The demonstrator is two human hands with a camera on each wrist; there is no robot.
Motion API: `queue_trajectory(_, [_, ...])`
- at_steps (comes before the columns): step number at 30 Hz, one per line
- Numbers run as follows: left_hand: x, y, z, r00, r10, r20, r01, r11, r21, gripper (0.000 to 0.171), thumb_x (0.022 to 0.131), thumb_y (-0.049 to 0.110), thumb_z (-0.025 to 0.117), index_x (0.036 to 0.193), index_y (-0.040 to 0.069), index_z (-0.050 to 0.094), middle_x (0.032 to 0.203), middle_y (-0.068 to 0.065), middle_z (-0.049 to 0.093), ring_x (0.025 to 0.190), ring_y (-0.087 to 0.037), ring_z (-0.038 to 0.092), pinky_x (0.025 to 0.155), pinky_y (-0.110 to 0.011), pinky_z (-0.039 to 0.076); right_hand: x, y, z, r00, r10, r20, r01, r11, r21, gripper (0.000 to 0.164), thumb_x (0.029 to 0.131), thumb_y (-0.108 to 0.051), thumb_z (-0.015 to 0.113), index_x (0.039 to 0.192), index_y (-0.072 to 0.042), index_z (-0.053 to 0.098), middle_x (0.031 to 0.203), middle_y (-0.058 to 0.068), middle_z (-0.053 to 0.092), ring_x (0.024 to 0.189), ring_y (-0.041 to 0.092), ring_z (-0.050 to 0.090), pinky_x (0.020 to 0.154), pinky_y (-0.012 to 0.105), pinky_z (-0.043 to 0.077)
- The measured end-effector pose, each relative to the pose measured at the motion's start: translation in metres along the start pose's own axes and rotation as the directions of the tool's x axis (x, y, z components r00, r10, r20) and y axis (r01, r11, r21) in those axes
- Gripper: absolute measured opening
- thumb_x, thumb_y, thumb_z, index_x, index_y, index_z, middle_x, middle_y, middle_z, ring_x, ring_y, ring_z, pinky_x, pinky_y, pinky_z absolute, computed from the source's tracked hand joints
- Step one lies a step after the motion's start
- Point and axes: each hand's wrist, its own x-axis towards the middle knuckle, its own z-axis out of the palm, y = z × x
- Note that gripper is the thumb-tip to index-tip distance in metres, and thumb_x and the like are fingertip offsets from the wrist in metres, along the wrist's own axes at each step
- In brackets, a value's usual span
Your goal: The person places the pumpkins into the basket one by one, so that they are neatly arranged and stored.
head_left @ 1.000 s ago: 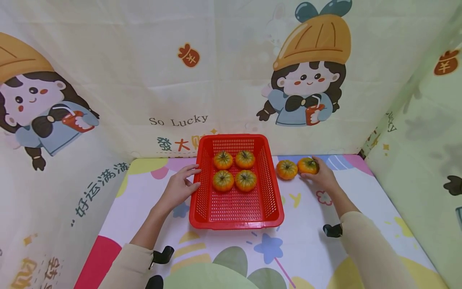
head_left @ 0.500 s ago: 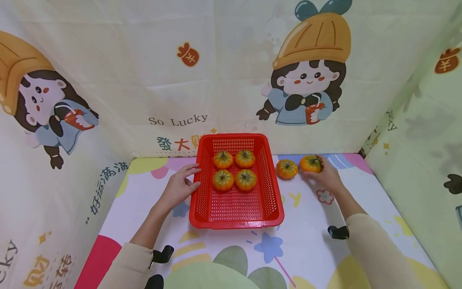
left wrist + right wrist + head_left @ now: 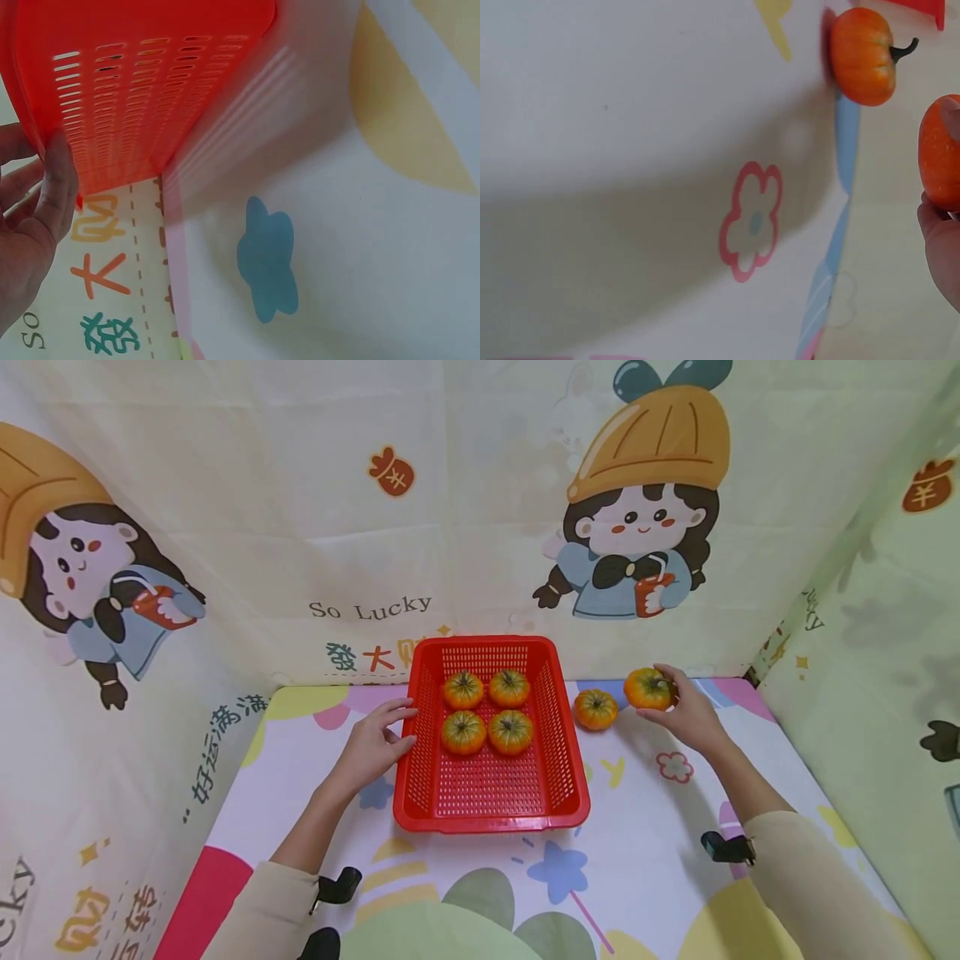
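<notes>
In the head view my right hand [image 3: 686, 710] holds a small orange pumpkin [image 3: 648, 688] by its right side, above the table's back right. The right wrist view shows this pumpkin [image 3: 939, 154] between thumb and fingers. A second pumpkin [image 3: 596, 709] rests on the table just right of a red plastic basket [image 3: 491, 793]. Inside the basket, several similar pumpkins [image 3: 511, 732] sit in two rows toward its far end. My left hand [image 3: 371, 745] touches the basket's left rim with spread, relaxed fingers; in the left wrist view its fingertips [image 3: 56, 150] are right at the rim.
The table [image 3: 637, 860] has a colourful printed cover. Behind it and at both sides hangs a printed cloth [image 3: 480, 527] with cartoon figures; the basket's far end stands close to it.
My right hand has lifted its pumpkin and drawn it slightly right, away from the pumpkin on the table. My left hand and the basket have stayed in place.
</notes>
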Motion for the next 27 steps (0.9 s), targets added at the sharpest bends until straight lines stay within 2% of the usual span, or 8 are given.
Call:
queue_trajectory(5, [0.0, 0.0, 0.0, 1.0, -0.007, 0.0, 0.007, 1.0, -0.002, 0.049, 0.093, 0.01, 0.074, 0.139, 0.003, 0.063, 0.155, -0.009, 0.051, 0.075, -0.017, 0.065, 0.069, -0.022, 0.059, -0.006, -0.014, -0.004, 0.999, -0.045, 0.001, 0.045, 0.999, 0.012, 0.091, 0.092, -0.02, 0.079, 0.163, -0.008, 0.022, 0.16, 0.028, 0.032, 0.142, 0.05, 0.037, 0.113, 0.064, 0.04])
queue_trajectory(11, [0.0, 0.001, 0.0, 1.0, -0.005, 0.007, 0.005, 1.0, -0.005, 0.049, 0.093, 0.011, 0.074, 0.14, 0.003, 0.063, 0.155, -0.009, 0.051, 0.076, -0.017, 0.066, 0.072, -0.026, 0.061, -0.015, -0.032, -0.003, 0.994, -0.102, 0.024, 0.102, 0.995, -0.003, 0.089, 0.09, -0.018, 0.081, 0.161, -0.01, 0.028, 0.157, 0.025, 0.038, 0.137, 0.046, 0.044, 0.109, 0.061, 0.046])
queue_trajectory(19, [-0.001, 0.002, -0.001, 1.0, -0.017, 0.008, 0.017, 1.0, -0.003, 0.049, 0.092, 0.011, 0.075, 0.14, 0.004, 0.063, 0.155, -0.007, 0.051, 0.076, -0.018, 0.066, 0.069, -0.025, 0.06, -0.022, -0.058, 0.008, 0.982, -0.168, 0.084, 0.168, 0.986, 0.011, 0.089, 0.087, -0.012, 0.083, 0.158, -0.01, 0.031, 0.156, 0.021, 0.042, 0.14, 0.044, 0.045, 0.104, 0.057, 0.049])
queue_trajectory(27, [0.0, 0.002, -0.001, 1.0, 0.001, 0.01, -0.001, 1.0, -0.004, 0.048, 0.092, 0.009, 0.075, 0.139, 0.002, 0.063, 0.155, -0.01, 0.051, 0.074, -0.016, 0.066, 0.068, -0.025, 0.06, -0.026, -0.089, 0.026, 0.961, -0.242, 0.137, 0.242, 0.97, 0.016, 0.089, 0.081, -0.016, 0.089, 0.153, -0.011, 0.038, 0.152, 0.017, 0.048, 0.14, 0.041, 0.047, 0.103, 0.056, 0.052])
